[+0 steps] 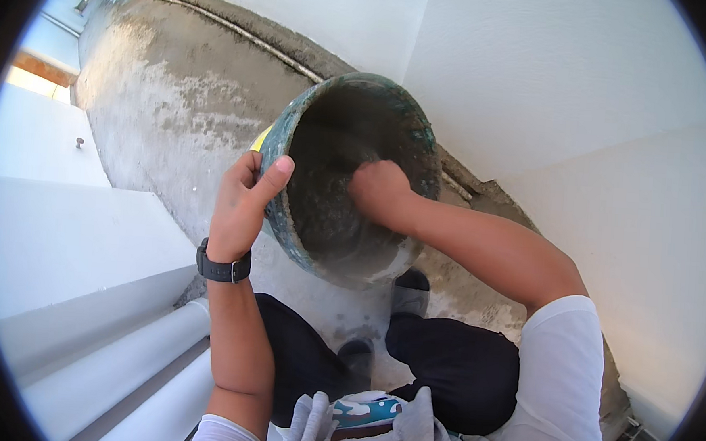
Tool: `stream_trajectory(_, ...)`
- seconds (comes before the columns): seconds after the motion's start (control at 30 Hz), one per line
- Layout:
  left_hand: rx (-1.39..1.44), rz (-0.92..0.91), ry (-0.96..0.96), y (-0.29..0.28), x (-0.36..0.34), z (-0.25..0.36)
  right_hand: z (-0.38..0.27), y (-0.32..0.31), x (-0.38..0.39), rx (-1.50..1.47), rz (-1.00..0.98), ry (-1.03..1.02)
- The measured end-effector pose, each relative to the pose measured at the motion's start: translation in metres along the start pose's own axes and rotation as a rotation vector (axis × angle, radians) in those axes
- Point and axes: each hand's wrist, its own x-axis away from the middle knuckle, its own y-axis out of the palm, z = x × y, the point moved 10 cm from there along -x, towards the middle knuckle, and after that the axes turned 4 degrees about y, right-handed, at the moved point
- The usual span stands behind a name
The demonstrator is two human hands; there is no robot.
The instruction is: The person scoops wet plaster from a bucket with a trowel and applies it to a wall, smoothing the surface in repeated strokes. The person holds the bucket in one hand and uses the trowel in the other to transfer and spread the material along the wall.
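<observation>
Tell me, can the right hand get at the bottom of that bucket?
Probably yes. The right hand is already inside the bucket, whose mouth is wide open, and the left hand holds its left side, out of the way. It's too dark to tell whether fingertips touch bottom.

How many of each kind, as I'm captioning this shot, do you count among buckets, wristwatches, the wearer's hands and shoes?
Bucket: 1
Wristwatch: 1, on the left wrist
Hands: 2, the left hand at the rim and the right hand inside
Dark shoes: 2, both partly hidden
Total: 6
</observation>
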Motion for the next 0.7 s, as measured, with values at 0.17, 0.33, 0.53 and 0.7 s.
stream_trajectory(0.17, 0.027, 0.007, -0.018, -0.013, 0.012, -0.013, -0.034, 0.024, -0.003, -0.117, -0.154, -0.091)
stream_trajectory(0.33, 0.059, 0.02, 0.031, -0.011, 0.017, -0.011, -0.043, 0.024, 0.006, -0.285, -0.198, -0.103)
stream_trajectory(0.53, -0.018, 0.112, -0.015, -0.03, 0.013, -0.018, -0.022, -0.007, 0.025, -0.648, -0.143, -0.116)
stream_trajectory(0.7, -0.063, 0.151, -0.025, -0.029, 0.01, -0.018, 0.024, -0.031, 0.049, -0.733, -0.145, -0.007)
